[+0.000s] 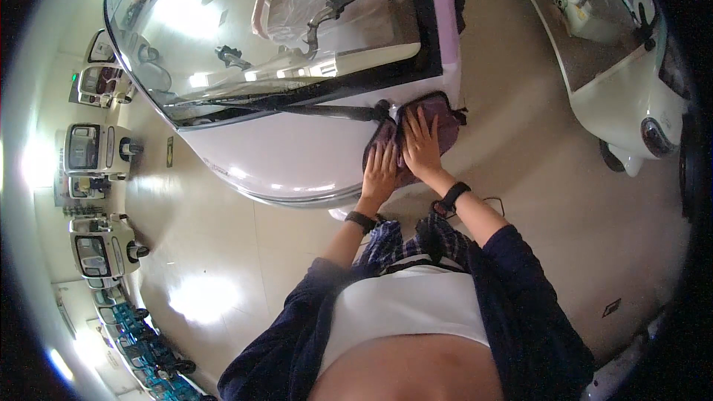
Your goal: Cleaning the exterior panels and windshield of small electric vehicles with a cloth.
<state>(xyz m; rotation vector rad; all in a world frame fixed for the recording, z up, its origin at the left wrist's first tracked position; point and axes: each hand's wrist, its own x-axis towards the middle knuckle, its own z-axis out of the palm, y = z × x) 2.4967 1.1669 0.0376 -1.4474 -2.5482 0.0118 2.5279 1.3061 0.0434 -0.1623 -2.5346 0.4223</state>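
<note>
A purple cloth with a dark edge (448, 123) lies over the front right corner of a small pale-lilac enclosed vehicle (282, 154). My left hand (381, 171) rests flat on the cloth's near left part, fingers stretched forward. Beside it, slightly farther forward, my right hand (421, 147) lies flat on the middle of the cloth with its fingers a little apart. Neither hand is closed around anything. What lies under the cloth is hidden. A black wiper arm (319, 110) runs along the windshield's base and ends at a pivot just beyond the cloth.
Handlebars (323, 21) and a plastic-wrapped seat show through the windshield. At the right stands another white vehicle (620, 108). Several small vehicles (93, 147) line the left wall, with blue ones (145, 341) at the lower left. The tiled floor (535, 200) reflects bright lights.
</note>
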